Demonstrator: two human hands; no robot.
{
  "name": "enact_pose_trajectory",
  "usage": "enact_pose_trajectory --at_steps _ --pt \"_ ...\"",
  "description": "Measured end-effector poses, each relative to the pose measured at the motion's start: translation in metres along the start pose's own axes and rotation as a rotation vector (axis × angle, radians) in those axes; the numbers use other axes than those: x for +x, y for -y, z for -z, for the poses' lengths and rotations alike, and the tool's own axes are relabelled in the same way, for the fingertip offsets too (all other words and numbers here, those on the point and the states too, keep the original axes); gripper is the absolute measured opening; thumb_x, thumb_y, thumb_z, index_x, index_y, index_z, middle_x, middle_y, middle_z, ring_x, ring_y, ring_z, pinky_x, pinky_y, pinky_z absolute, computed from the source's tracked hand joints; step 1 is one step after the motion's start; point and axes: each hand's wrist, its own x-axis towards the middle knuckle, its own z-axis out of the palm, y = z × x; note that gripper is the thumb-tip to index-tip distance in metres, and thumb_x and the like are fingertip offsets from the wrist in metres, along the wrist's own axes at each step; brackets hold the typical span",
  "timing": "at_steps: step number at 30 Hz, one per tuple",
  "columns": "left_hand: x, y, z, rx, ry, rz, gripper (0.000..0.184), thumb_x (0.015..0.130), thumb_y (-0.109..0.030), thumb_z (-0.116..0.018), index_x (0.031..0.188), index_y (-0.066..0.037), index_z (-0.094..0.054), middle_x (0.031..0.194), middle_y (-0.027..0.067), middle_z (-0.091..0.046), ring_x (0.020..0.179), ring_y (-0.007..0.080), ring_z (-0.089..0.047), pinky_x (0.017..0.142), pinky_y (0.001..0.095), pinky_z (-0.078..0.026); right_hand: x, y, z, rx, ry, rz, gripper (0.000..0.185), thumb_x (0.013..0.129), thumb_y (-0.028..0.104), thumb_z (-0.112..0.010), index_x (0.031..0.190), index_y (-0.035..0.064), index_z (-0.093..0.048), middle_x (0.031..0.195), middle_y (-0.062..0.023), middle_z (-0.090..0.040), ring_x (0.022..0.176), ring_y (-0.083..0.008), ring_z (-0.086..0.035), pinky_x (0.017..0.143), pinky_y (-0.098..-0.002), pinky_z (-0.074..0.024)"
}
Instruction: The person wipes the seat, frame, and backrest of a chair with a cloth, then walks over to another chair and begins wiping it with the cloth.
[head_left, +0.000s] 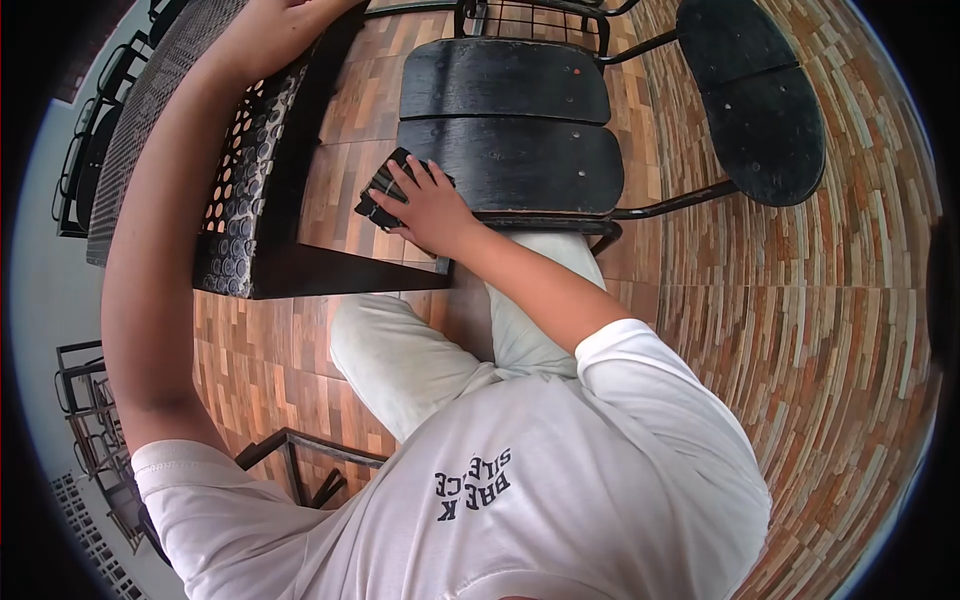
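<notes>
My right hand (432, 208) is at the near left corner of a black wooden chair seat (530, 165). Its fingers lie spread over a small black item (380, 195) with creases or segments and a thin light line, gripping it; its exact kind is unclear. Part of the item sticks out past the seat's left edge. My left hand (275, 35) is at the top left, above the perforated black metal table (240, 185). The frame edge cuts off its fingers, so I cannot see whether they hold anything.
Another black chair back (755, 100) stands to the right by the wood-patterned wall (800, 330). A metal frame (300, 455) is at lower left, above the tiled floor (245, 350). More chairs (90, 160) line the far left. A dark bar (340, 272) juts from the table.
</notes>
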Motion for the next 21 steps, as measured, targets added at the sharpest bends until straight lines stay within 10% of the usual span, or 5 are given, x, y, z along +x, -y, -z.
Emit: enact_pose_trajectory --at_steps 14,18,21 --pt "0.000 -0.016 -0.014 -0.100 -0.051 -0.275 0.037 0.102 -0.035 -0.069 0.105 0.002 -0.072 0.080 0.0031 -0.066 0.074 0.0104 -0.057 0.068 0.0284 -0.048 -0.186 -0.145 0.079 0.003 0.044 -0.597 0.077 0.097 0.059 -0.060 0.162 0.0235 -0.037 0.169 -0.0205 -0.027 0.155 -0.0451 -0.023 0.124 -0.0620 -0.0190" --pt "0.009 0.006 -0.018 0.111 0.042 -0.352 0.036 0.100 -0.038 -0.070 0.117 -0.005 -0.071 0.130 0.0131 -0.067 0.121 0.0209 -0.064 0.105 0.0372 -0.050 -0.153 -0.128 0.065 -0.085 0.048 -0.687 0.081 0.099 0.063 -0.053 0.163 0.0173 -0.034 0.168 -0.0234 -0.025 0.156 -0.0453 -0.020 0.124 -0.0638 -0.0152" --pt "0.010 0.003 -0.025 0.032 0.082 -0.444 0.033 0.097 -0.034 -0.075 0.098 -0.001 -0.071 0.089 0.0057 -0.070 0.083 0.0143 -0.067 0.082 0.0304 -0.055 -0.105 -0.096 0.058 -0.011 0.099 -0.576 0.088 0.099 0.067 -0.050 0.163 0.0097 -0.032 0.167 -0.0289 -0.024 0.155 -0.0490 -0.019 0.123 -0.0648 -0.0151"
